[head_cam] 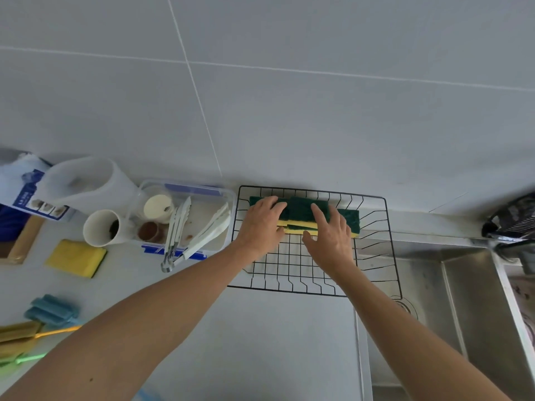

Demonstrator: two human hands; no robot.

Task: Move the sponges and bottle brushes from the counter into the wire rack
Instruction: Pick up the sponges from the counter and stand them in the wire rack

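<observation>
A black wire rack (pixel 373 273) stands on the counter against the wall, partly over the sink edge. Several green-and-yellow sponges (pixel 301 212) lie in a row at its back. My left hand (pixel 260 224) rests on the left sponges, thumb at their front edge. My right hand (pixel 333 235) lies on the right part of the row, fingers spread. Another yellow sponge (pixel 76 257) lies on the counter at the left. Bottle brushes with blue (pixel 52 311) and yellow (pixel 17 337) foam heads lie at the lower left edge.
A clear plastic box (pixel 202 195) with tongs and small cups sits left of the rack. A white cup (pixel 100 228), a plastic jug (pixel 84 180) and a blue-and-white packet (pixel 20 183) stand further left. A steel sink (pixel 451 308) lies to the right.
</observation>
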